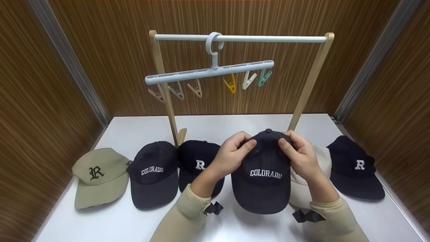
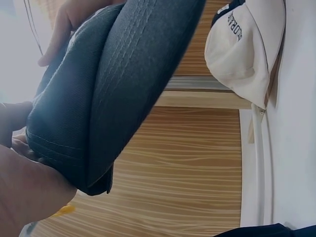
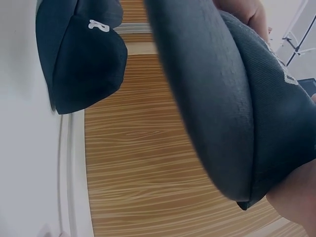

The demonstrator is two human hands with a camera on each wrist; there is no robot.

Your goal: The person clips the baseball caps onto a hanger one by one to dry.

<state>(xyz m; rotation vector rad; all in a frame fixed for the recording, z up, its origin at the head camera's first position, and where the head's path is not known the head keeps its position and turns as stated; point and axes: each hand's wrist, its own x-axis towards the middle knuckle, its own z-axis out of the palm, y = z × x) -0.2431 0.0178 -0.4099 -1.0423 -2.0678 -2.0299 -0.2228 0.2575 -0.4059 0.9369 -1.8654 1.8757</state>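
A dark baseball cap [image 1: 265, 188] with white COLORADO lettering is held up off the table, brim downward. My left hand [image 1: 231, 153] grips its crown from the left, thumb on the front. On the other side my right hand [image 1: 302, 156] pinches the crown, its thumb also on the front. Both wrist views show the same cap's brim and crown close up, the brim [image 2: 143, 64] filling much of the left wrist view. Behind the held cap and my right hand, a cream cap [image 1: 300, 193] is partly hidden.
On the white table [image 1: 221, 232] lie an olive cap [image 1: 102, 178], another dark COLORADO cap [image 1: 153, 174], and two navy R caps [image 1: 198, 154] [image 1: 356, 168]. Behind stands a wooden rack [image 1: 312, 77] with a tilted hanger [image 1: 215, 71] carrying several clips, including a yellow clip [image 1: 230, 84].
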